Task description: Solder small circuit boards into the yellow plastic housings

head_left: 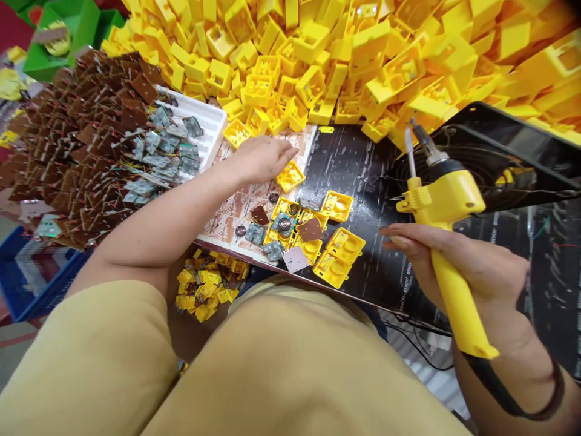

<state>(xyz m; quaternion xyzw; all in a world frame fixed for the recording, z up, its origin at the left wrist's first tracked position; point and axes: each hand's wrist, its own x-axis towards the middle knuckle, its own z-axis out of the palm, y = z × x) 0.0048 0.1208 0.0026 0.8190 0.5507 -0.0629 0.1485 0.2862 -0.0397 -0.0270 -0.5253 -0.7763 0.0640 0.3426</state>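
My right hand is wrapped round the handle of a yellow soldering gun, whose metal tip points up and away at the right. My left hand reaches forward, palm down, fingers curled, fingertips at a small yellow plastic housing on the work board; whether it grips the housing is unclear. Below it lies a cluster of yellow housings with small circuit boards and brown squares in them.
A huge heap of yellow housings fills the back. Brown boards with wires pile up at left beside a white tray of grey boards. A black fan stands at right. More yellow parts lie below the table edge.
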